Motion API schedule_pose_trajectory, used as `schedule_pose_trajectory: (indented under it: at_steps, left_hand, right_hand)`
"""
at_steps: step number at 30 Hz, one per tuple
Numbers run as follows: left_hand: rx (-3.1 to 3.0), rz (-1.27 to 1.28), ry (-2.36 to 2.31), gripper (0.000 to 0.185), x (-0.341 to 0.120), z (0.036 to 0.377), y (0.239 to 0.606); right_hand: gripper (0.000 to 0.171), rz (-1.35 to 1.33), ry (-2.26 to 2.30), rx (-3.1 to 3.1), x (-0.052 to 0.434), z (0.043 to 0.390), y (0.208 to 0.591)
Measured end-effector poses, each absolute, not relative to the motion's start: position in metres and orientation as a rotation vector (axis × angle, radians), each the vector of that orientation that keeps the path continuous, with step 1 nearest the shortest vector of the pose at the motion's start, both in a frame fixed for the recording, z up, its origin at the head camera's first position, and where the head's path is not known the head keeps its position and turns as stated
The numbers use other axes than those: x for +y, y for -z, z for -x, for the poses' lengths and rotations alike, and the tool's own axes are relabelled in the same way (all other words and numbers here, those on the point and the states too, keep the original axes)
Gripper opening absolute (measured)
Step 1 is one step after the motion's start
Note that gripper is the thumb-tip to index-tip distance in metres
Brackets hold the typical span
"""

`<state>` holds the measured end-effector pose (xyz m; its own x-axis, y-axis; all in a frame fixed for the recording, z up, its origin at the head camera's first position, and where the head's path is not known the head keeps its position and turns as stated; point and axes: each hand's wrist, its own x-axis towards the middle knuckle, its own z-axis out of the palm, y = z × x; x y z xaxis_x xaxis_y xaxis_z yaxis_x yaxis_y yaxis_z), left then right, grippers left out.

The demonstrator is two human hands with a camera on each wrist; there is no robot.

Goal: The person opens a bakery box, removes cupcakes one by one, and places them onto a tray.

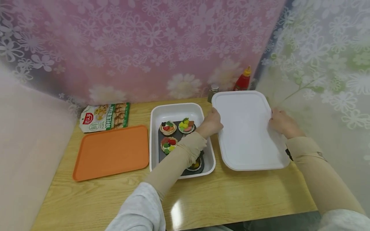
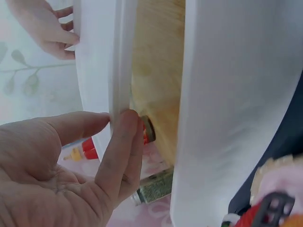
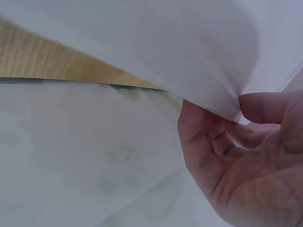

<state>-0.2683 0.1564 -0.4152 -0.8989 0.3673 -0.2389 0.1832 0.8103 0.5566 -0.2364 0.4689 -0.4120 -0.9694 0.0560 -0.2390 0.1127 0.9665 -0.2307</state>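
A flat white rectangular lid (image 1: 248,128) with rounded corners is held by both hands over the right part of the table. My left hand (image 1: 211,123) pinches its left edge between thumb and fingers, as the left wrist view shows at the lid's rim (image 2: 122,56). On the opposite edge, my right hand (image 1: 284,122) grips with thumb above and fingers curled beneath. Beside the lid stands a white plastic box (image 1: 154,144). Inside it, several toy tarts with colourful toppings, such as one tart (image 1: 168,128), sit on a dark slab; my left forearm hides part of them.
An orange tray (image 1: 112,154) lies left of the box, with a green-and-white food packet (image 1: 105,118) behind it. Behind the lid stand a small spice jar (image 1: 213,92) and a red sauce bottle (image 1: 242,80). Flower-patterned curtains (image 1: 173,48) border the wooden table (image 1: 245,195).
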Motion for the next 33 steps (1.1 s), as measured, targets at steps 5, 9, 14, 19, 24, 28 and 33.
schedule_pose_trajectory:
  at_steps: [5,9,14,19,24,28,33]
  left_hand:
    - [2.652,-0.403,-0.713,0.077,0.163,0.271,0.425]
    - [2.641,-0.416,-0.63,0.071,0.166,0.271,0.435]
    - [2.619,-0.365,-0.569,0.069,0.171,0.267,0.444]
    - [2.592,-0.346,-0.52,0.069,0.175,0.264,0.443]
    - [2.587,-0.342,-0.494,0.068,0.177,0.262,0.439]
    - [2.552,-0.284,-0.457,0.07,0.181,0.261,0.439]
    - [2.515,-0.229,-0.387,0.073,0.19,0.263,0.441]
  right_hand:
    - [0.052,-0.122,0.351,2.891,0.474,0.242,0.423]
    - [0.051,-0.134,0.353,2.888,0.474,0.245,0.436]
    - [0.054,-0.181,0.38,2.848,0.473,0.245,0.448]
    - [0.056,-0.182,0.402,2.82,0.473,0.246,0.454]
    - [0.056,-0.174,0.405,2.803,0.477,0.249,0.46]
    - [0.051,-0.17,0.398,2.791,0.478,0.251,0.469]
    - [0.053,-0.201,0.396,2.771,0.478,0.25,0.479]
